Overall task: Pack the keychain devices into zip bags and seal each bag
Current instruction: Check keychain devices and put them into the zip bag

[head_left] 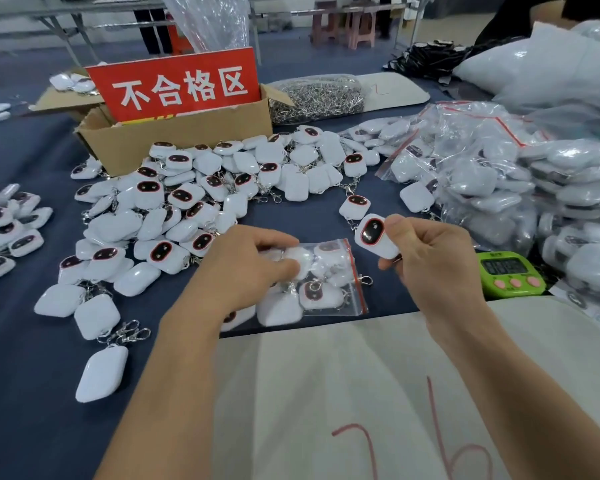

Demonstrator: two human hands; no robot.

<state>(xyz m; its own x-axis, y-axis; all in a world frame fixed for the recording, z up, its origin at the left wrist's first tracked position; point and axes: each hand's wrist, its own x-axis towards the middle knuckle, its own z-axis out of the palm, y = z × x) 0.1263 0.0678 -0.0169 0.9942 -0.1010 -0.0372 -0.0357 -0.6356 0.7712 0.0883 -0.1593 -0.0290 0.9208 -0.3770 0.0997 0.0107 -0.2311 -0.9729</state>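
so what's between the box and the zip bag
In the head view, a heap of loose devices runs from the box towards the zip bag, then a little bare cloth near the bag.

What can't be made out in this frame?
All in the head view.
Count of devices in the zip bag: the left hand covers its left part.
Chain of the keychain device: mostly hidden in the right hand's grip.
Timer digits: too small, blurred.
Cardboard box contents: hidden by its front wall.
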